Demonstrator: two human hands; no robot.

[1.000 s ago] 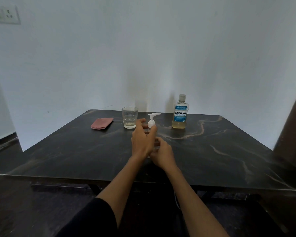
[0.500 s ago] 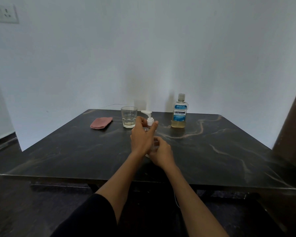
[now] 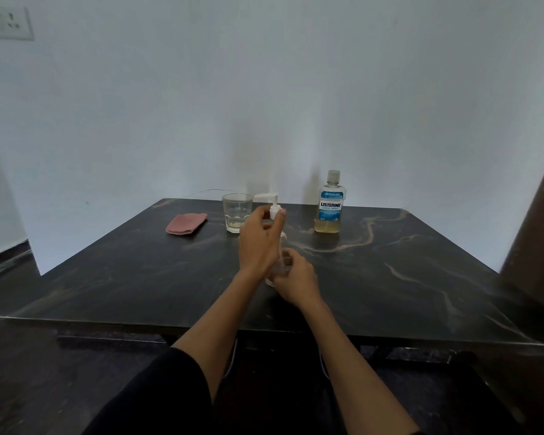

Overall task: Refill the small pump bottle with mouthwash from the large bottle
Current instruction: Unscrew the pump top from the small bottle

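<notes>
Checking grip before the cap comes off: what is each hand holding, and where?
Left hand pinches the small pump bottle at its white collar; right hand grips its clear body.

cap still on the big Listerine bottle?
Yes, the large mouthwash bottle stands upright at the far side of the table with its cap in place, untouched by either hand.

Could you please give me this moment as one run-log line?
step: unscrewing pump | left hand pinches pump collar | right hand grips small bottle | large bottle capped, untouched
</notes>
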